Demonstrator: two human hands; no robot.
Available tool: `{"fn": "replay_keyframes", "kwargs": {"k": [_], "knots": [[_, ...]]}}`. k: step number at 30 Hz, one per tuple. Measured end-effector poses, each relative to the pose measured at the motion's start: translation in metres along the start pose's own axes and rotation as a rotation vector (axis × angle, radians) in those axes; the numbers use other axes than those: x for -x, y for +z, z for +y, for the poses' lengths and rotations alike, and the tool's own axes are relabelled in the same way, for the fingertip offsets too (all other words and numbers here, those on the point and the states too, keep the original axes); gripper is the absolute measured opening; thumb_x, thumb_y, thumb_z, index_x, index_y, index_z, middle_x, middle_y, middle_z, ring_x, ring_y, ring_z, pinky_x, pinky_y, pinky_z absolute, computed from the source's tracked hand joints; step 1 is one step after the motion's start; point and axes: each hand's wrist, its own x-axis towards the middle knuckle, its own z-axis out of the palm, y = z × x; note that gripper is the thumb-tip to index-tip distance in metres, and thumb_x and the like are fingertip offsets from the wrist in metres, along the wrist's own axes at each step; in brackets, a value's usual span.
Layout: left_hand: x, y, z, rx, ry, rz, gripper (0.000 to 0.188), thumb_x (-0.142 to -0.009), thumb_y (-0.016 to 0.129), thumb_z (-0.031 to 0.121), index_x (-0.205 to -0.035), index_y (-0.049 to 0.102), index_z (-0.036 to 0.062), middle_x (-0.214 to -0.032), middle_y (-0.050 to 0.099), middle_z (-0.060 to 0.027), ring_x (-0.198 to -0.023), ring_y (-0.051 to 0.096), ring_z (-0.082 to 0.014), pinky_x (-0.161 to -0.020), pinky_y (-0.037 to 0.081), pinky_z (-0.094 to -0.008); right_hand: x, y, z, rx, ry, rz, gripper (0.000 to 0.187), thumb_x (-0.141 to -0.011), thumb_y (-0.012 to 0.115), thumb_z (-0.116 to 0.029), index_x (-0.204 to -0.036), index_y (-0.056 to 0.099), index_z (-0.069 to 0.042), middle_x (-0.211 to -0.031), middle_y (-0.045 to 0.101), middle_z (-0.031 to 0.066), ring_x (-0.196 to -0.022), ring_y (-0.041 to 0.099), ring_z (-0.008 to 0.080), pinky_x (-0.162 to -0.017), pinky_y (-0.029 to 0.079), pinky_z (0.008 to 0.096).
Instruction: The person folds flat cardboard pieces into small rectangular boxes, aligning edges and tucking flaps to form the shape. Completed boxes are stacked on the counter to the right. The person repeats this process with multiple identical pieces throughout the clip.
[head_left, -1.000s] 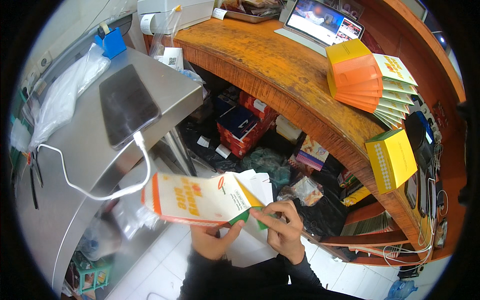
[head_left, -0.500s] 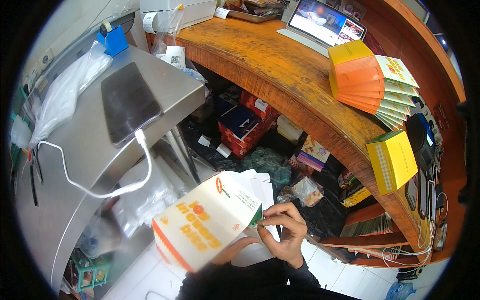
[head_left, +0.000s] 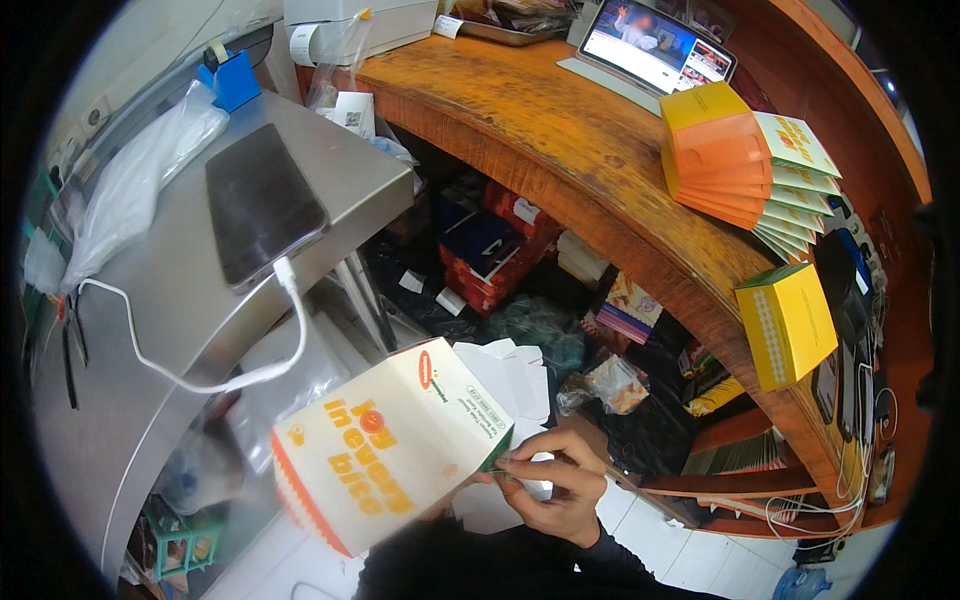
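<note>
Wooden counter (head_left: 560,150), carton (head_left: 390,450) in right hand (head_left: 555,485)

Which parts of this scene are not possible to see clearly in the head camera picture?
- Left hand: hidden behind the white and orange carton, head view.
- Right hand: its fingertips at the carton's edge are too small to show the grip.
- Tablet screen: blurred.
- Goods under the wooden counter: dark, shadowed.
- White cable from the phone: its far end is lost near the left rim.
</note>
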Motion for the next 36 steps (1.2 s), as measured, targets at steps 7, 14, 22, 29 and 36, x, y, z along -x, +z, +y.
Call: {"fn": "replay_keyframes", "kwargs": {"k": [7,14,22,29,36], "knots": [[0.006,0.010,-0.002,-0.017,-0.014,0.103,0.038,-0.081,0.078,0.006,-0.115,0.062,0.0005,-0.109,0.068,-0.0094,-0.098,0.065,-0.0179,-0.086,0.051,-0.0301,0.000,-0.001,-0.003,0.063,0.006,-0.017,0.027,-0.066,0.078,0.005,-0.092,0.073,0.000,-0.096,0.065,0.0112,-0.080,0.066,0.0189,-0.068,0.055,0.0276],[0.006,0.009,-0.003,0.149,-0.109,0.252,0.038,-0.083,0.077,0.006,-0.116,0.061,0.0003,-0.110,0.067,-0.0095,-0.099,0.065,-0.0175,-0.086,0.051,-0.0299,-0.003,0.005,-0.004,0.303,-0.063,-0.296,0.055,-0.074,0.068,0.003,-0.127,0.060,-0.002,-0.120,0.056,0.0167,-0.104,0.059,0.0335,-0.088,0.051,0.0374],[0.007,0.022,0.005,0.496,-0.209,0.302,0.029,-0.094,0.063,0.009,-0.120,0.057,-0.0019,-0.112,0.062,-0.0093,-0.098,0.060,-0.0153,-0.085,0.049,-0.0280,0.000,0.009,-0.001,0.402,-0.004,-0.455,0.083,-0.072,0.072,-0.006,-0.148,0.036,-0.006,-0.136,0.043,0.0203,-0.127,0.043,0.0406,-0.106,0.033,0.0500],[-0.004,0.008,-0.002,1.170,-0.405,0.412,0.036,-0.094,0.062,0.012,-0.126,0.051,-0.0009,-0.116,0.063,-0.0167,-0.099,0.068,-0.0275,-0.079,0.060,-0.0375,-0.008,-0.006,0.006,0.357,0.041,-0.314,0.074,-0.069,0.071,0.002,-0.139,0.046,-0.006,-0.130,0.051,0.0178,-0.121,0.051,0.0361,-0.100,0.039,0.0447],[-0.007,-0.007,0.022,1.119,-0.514,-0.675,0.092,-0.096,0.019,0.067,-0.132,0.047,-0.0119,-0.120,0.061,-0.0305,-0.099,0.068,-0.0385,-0.071,0.059,-0.0365,-0.020,-0.036,0.025,0.450,0.086,0.027,0.052,-0.070,0.058,0.015,-0.119,0.060,-0.002,-0.096,0.069,0.0158,-0.083,0.070,0.0248,-0.075,0.054,0.0313]]}}
